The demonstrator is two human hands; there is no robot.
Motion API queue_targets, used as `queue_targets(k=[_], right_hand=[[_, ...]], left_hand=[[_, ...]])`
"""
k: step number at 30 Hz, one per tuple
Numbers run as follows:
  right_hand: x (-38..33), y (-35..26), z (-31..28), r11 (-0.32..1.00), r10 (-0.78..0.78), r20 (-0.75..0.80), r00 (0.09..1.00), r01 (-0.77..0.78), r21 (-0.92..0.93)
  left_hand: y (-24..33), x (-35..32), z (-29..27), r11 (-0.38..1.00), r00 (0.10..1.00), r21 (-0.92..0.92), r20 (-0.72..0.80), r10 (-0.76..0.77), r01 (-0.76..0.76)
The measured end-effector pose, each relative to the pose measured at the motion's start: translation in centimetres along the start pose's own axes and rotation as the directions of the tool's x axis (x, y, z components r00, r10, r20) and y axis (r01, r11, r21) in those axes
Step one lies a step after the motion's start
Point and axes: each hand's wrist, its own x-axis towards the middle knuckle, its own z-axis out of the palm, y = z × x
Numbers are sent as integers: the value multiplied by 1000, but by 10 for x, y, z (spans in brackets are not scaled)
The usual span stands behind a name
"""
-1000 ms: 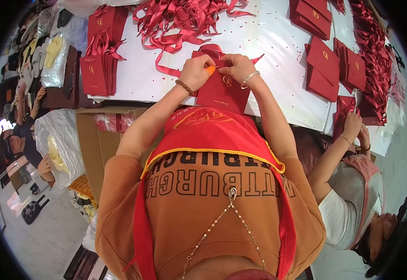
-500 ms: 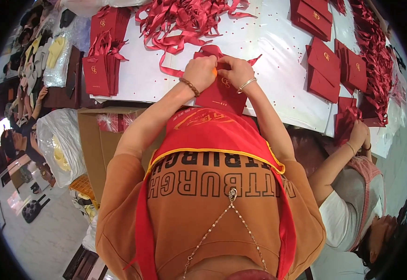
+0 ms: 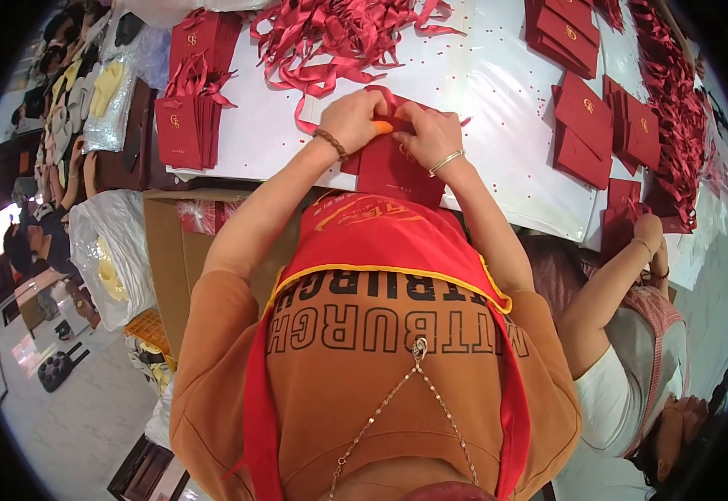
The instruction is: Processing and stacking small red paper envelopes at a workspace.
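Observation:
A dark red paper bag [image 3: 395, 172] lies at the table's near edge in front of me, gold print on its face. A glossy red ribbon [image 3: 390, 97] loops up at the bag's top between my hands. My left hand [image 3: 354, 122] is closed in a pinch on the ribbon, with an orange covering on a fingertip. Close beside it, my right hand [image 3: 432, 138] pinches the upper part of the bag, thumb on its front. My fingers partly hide the grip and the bag's top edge. A short ribbon end sticks out past my right hand.
A heap of red ribbons [image 3: 339, 37] lies on the white table [image 3: 497, 159]. Stacked red bags [image 3: 187, 134] stand at left, more bags [image 3: 583, 125] at right. A co-worker's hand [image 3: 648, 230] handles a bag at the right. A cardboard box [image 3: 167, 242] sits below the table's left edge.
My hands have drawn slightly apart at the bag's top. The left has shifted a little left, the right a little lower, and more of the ribbon loop shows between them.

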Motion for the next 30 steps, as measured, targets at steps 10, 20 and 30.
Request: queue_targets(k=[10, 20, 30], right_hand=[[-14, -5, -2, 982, -180, -87, 980, 184, 35], [-15, -7, -6, 993, -86, -6, 996, 86, 79], [-8, -1, 3, 996, -15, 11, 1000, 14, 89]], left_hand=[[-25, 50, -19, 985, 734, -66, 659, 163, -160], [-27, 59, -13, 935, 530, -316, 827, 189, 160], [-42, 57, -4, 849, 934, -457, 340, -108, 264]])
